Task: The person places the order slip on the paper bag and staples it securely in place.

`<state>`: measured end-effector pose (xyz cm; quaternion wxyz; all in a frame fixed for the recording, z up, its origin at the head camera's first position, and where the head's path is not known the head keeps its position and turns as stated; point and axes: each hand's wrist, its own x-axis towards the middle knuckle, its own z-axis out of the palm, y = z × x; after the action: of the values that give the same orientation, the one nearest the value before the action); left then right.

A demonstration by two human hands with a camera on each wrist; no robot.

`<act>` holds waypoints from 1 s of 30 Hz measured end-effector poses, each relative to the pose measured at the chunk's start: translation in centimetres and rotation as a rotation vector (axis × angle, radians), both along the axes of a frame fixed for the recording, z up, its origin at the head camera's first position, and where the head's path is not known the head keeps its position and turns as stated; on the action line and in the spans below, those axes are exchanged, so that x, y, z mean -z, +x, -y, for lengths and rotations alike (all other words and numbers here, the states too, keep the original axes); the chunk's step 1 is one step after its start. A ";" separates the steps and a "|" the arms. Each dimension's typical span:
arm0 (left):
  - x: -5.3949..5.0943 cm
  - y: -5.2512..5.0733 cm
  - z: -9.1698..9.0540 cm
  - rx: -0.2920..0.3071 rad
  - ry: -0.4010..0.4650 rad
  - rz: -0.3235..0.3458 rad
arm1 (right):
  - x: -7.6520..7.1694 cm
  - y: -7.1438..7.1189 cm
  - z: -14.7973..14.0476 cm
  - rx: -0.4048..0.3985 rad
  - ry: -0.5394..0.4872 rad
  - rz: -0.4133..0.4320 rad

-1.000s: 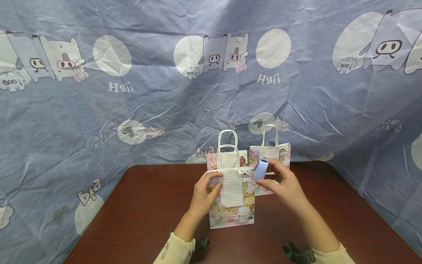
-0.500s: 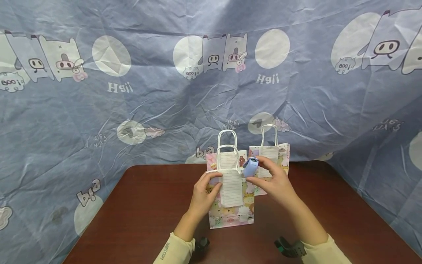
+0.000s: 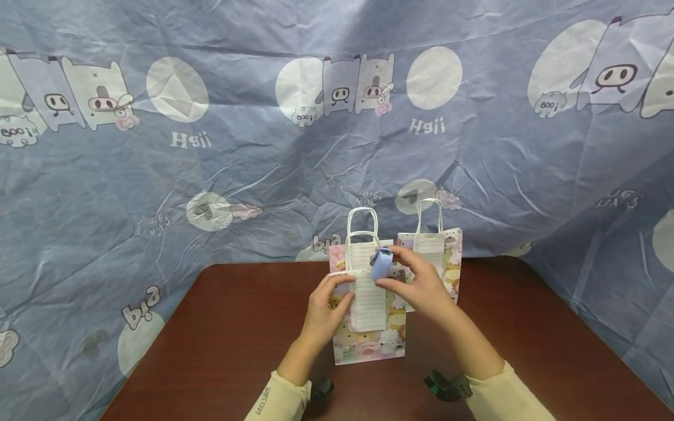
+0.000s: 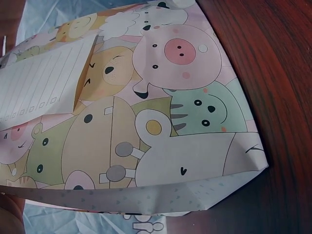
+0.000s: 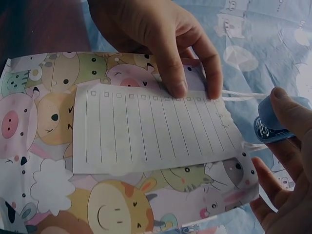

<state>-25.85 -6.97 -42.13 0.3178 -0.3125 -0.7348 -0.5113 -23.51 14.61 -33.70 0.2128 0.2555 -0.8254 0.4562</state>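
Observation:
A paper gift bag [image 3: 370, 349] with cartoon animals stands in front in the head view, a lined paper sheet [image 3: 368, 307] on its face. My left hand [image 3: 322, 313] grips the bag's upper left side, thumb and forefinger touching the sheet's edge; its other fingers are partly hidden. My right hand [image 3: 421, 289] pinches a small blue stapler [image 3: 381, 265] between thumb and fingers, by the bag's top edge and handle. In the right wrist view, the stapler [image 5: 273, 119] has its metal end facing the sheet [image 5: 151, 134], apart from it. The left wrist view shows the bag's bottom fold [image 4: 146, 197].
Behind stand two more handled bags: a pink one [image 3: 337, 257], mostly covered, and an animal-print bag [image 3: 453, 257] to the right, each with a lined sheet. All are on a dark red-brown table [image 3: 237, 339]. A blue printed cloth [image 3: 253, 158] hangs behind.
My right hand has carried the stapler left, from before the right-hand bag to the top of the front bag. The left hand and the bags stay in place.

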 end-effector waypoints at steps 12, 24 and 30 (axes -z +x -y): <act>0.1 0.0 -0.3 -0.008 0.026 0.006 | 0.0 -0.9 1.1 -0.071 0.049 0.031; 0.2 -0.2 -0.1 0.001 0.029 0.017 | 0.3 -1.3 1.6 -0.007 0.172 -0.087; 0.2 -0.2 -0.1 -0.001 0.025 0.012 | 0.4 -1.3 1.9 0.014 0.192 -0.105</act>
<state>-26.04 -6.91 -42.33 0.3175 -0.3049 -0.7304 -0.5223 -24.85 12.73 -34.07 0.2334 0.2925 -0.8548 0.3596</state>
